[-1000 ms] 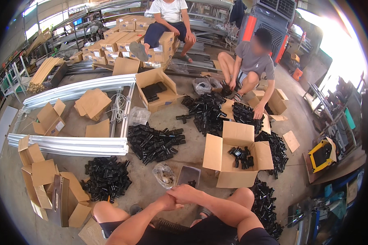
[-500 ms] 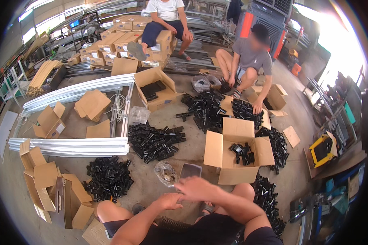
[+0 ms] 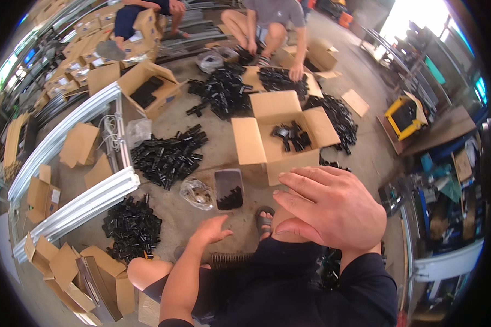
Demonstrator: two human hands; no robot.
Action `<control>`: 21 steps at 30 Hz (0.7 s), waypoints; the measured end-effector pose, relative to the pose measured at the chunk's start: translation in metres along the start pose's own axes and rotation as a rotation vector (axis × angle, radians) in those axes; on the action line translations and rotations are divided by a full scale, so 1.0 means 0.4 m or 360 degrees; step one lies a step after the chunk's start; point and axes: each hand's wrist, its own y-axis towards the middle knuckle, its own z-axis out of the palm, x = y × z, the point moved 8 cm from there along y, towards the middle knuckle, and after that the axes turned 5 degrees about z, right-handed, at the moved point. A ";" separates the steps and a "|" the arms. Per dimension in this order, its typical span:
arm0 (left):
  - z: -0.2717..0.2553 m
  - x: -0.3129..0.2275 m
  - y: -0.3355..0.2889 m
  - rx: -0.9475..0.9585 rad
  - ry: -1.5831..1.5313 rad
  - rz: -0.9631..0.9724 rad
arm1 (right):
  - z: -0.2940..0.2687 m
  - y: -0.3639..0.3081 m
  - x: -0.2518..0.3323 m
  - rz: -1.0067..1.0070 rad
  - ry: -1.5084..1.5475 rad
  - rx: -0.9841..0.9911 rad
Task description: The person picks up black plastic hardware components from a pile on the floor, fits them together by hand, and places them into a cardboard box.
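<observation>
The floor (image 3: 215,147) is grey. Bright light enters through an opening (image 3: 412,22) at upper right. A metal rack (image 3: 390,50) stands below it. Metal bars (image 3: 204,26) lie along the back. A brown board (image 3: 447,128) lies at right.

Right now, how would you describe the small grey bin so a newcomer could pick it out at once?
Start at the open cardboard box near the picture's centre, with black parts inside. Just below its left flap, right of a clear plastic bag, sits the small grey bin. Unlike the crumpled bag, it is rectangular and straight-sided, with small black pieces at its near end.
</observation>
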 end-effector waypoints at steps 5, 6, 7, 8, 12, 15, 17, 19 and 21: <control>0.001 0.029 -0.023 0.0003 0.0058 -0.0059 | -0.054 -0.047 0.045 -0.0170 -0.0088 -0.0148; -0.002 0.017 -0.017 0.0027 0.0061 -0.0071 | -0.068 -0.064 0.046 -0.0153 -0.0098 -0.0163; 0.002 0.019 -0.017 0.0085 0.0092 -0.0096 | -0.079 -0.072 0.047 -0.0147 -0.0091 -0.0177; 0.003 0.024 -0.017 0.0120 0.0153 -0.0120 | -0.092 -0.072 0.049 -0.0173 -0.0124 -0.0224; -0.010 0.015 -0.047 0.0088 0.0070 -0.0153 | -0.100 -0.056 0.057 -0.0120 -0.0200 -0.0289; -0.005 0.023 -0.053 0.0106 0.0153 -0.0186 | -0.103 -0.036 0.054 -0.0081 -0.0150 -0.0422; -0.003 0.028 -0.051 0.0115 0.0157 -0.0191 | -0.095 -0.021 0.040 -0.0075 -0.0051 -0.0478; -0.006 0.012 -0.038 0.0113 0.0154 -0.0157 | -0.057 -0.003 -0.008 -0.0083 0.0079 -0.0484; -0.018 -0.011 -0.039 0.0089 0.0134 -0.0123 | 0.012 0.027 -0.062 -0.0022 0.0163 -0.0442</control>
